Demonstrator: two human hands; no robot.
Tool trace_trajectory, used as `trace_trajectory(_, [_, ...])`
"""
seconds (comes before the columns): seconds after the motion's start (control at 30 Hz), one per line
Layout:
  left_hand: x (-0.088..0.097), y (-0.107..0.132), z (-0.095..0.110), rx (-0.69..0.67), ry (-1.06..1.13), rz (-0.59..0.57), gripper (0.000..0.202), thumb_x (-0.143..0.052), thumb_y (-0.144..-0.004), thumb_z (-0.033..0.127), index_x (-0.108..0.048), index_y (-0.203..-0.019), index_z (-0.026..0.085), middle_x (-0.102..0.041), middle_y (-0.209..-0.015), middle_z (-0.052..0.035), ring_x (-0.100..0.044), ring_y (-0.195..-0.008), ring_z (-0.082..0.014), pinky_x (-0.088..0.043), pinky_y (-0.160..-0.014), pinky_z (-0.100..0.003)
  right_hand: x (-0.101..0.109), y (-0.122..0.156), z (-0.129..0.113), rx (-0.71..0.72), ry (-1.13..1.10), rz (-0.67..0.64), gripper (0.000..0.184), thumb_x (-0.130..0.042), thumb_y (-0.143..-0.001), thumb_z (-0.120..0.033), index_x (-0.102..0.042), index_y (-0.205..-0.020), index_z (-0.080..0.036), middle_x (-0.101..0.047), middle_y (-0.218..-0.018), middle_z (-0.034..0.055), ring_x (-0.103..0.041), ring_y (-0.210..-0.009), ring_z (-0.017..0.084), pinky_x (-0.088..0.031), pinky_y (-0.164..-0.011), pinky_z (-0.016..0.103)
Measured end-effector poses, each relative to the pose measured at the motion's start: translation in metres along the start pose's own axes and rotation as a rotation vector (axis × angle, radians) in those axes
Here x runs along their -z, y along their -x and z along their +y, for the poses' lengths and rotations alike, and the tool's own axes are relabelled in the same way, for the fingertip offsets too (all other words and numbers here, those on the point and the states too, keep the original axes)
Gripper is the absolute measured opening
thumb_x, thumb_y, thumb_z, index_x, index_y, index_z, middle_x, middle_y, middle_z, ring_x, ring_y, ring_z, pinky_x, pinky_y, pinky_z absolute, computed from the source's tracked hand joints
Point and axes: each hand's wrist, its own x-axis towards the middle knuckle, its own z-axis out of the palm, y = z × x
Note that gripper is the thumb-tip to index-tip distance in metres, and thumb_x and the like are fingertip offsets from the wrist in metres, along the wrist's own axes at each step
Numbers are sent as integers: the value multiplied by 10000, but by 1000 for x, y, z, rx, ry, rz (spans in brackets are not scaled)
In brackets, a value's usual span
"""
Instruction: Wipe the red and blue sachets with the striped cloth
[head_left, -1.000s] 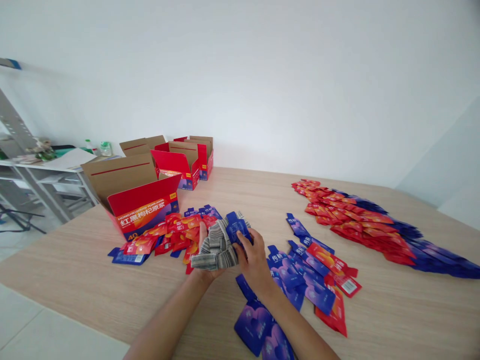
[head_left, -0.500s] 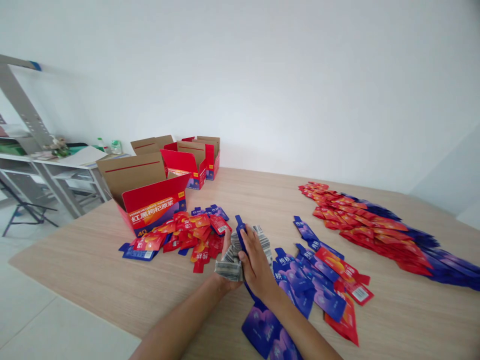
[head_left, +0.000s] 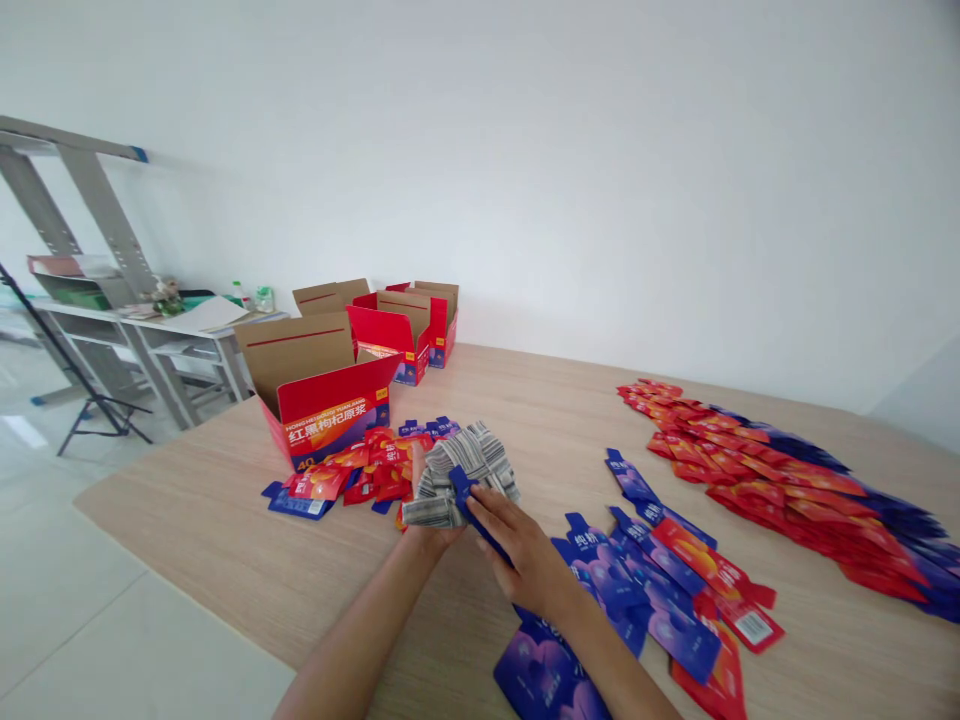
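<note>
white wall (head_left: 562, 180) — plain, softly lit | floor (head_left: 67, 610) — pale glossy tiles | light wood-grain worktop (head_left: 525, 400) | grey frame (head_left: 103, 210), white-topped desk (head_left: 176, 325), black tripod (head_left: 97, 399) at left

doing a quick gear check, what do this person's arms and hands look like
The left hand and right hand are bare, without gloves. The left forearm and right forearm are bare too: no sleeve, watch, bracelet or cable shows. Most left fingers are hidden, so rings there can't be ruled out.

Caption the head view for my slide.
Left hand holds striped bundle, right hand grips blue pouch, open red cartons beyond.
</note>
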Motion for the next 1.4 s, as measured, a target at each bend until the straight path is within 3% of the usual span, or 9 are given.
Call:
trace_trajectory(0.2, [-7,-2,-5,35,-18,-19,559,-355,-964,587,-798,-1076,265,-788,-1060,-87,-706,-1116,-301,-547,-961,-389,2,2,3,12,-14,45,572,-439,-1000,-176,-367,-1564,-240,-602,-1432,118,-573,-1322,247,-511,-1087,489])
trace_trajectory(0.37, [-7,9,-28,179,40,-15,583,-378,-998,525,-803,-772,196,-791,-813,-75,-748,-987,-260,-536,-998,-342,-8,1,9,-39,138,192,534,-449,-1005,-194,-412,-1537,-209,-555,-1477,137,-510,-1377,266,-481,-1097,520])
trace_trajectory(0.57, [-3,13,-55,386,6,-70,623,-354,-979,623,-813,-1042,208,-778,-1089,-116,-700,-1136,-288,-537,-1000,-348,-4,3,25,-120,227,102,621,-404,-1042,-496,-355,-1553,-145,-493,-1523,182,-444,-1431,297,-337,-1180,610])
trace_trajectory(0.73, [3,7,-44,290,-3,60,536,-381,-1015,500,-807,-955,179,-795,-1003,-81,-707,-1120,-262,-526,-1011,-335,-2,0,19,-90,192,67,706,-401,-1010,-608,-413,-1502,-102,-518,-1493,211,-461,-1418,309,-312,-1199,580])
trace_trajectory(0.8, [2,4,-34,250,-28,52,531,-395,-1003,515,-800,-939,179,-797,-958,-72,-718,-1086,-281,-535,-1000,-371,-1,-2,12,-88,161,55,660,-454,-997,-592,-492,-1441,-104,-578,-1436,203,-518,-1368,305,-369,-1167,544])
trace_trajectory(0.93, [1,-3,-18,68,-83,22,507,-400,-984,552,-765,-1124,229,-795,-995,-50,-738,-1021,-286,-550,-966,-412,4,-4,3,-82,81,47,550,-569,-944,-547,-606,-1330,-157,-668,-1325,156,-619,-1239,289,-468,-1059,475])
trace_trajectory(1.1, [3,-6,-18,42,-72,-15,503,-386,-978,555,-751,-1183,277,-794,-1038,-78,-740,-1017,-273,-558,-926,-382,5,1,5,-143,-73,188,374,-461,-1016,-481,-671,-1163,-209,-748,-1095,94,-692,-1024,232,-527,-932,392])
trace_trajectory(1.23, [8,2,-35,171,-37,-7,441,-433,-983,503,-790,-1066,259,-803,-945,-70,-741,-1023,-258,-547,-954,-354,-2,3,13,-205,-3,291,634,-397,-971,-707,-629,-1253,-189,-694,-1193,143,-641,-1116,280,-515,-969,445])
trace_trajectory(1.4, [7,10,-59,339,-12,-27,407,-465,-999,426,-805,-983,202,-794,-964,-92,-730,-1063,-254,-553,-943,-320,-10,2,23,-195,187,200,857,-367,-895,-819,-532,-1389,-138,-616,-1329,198,-563,-1248,334,-388,-1123,568])
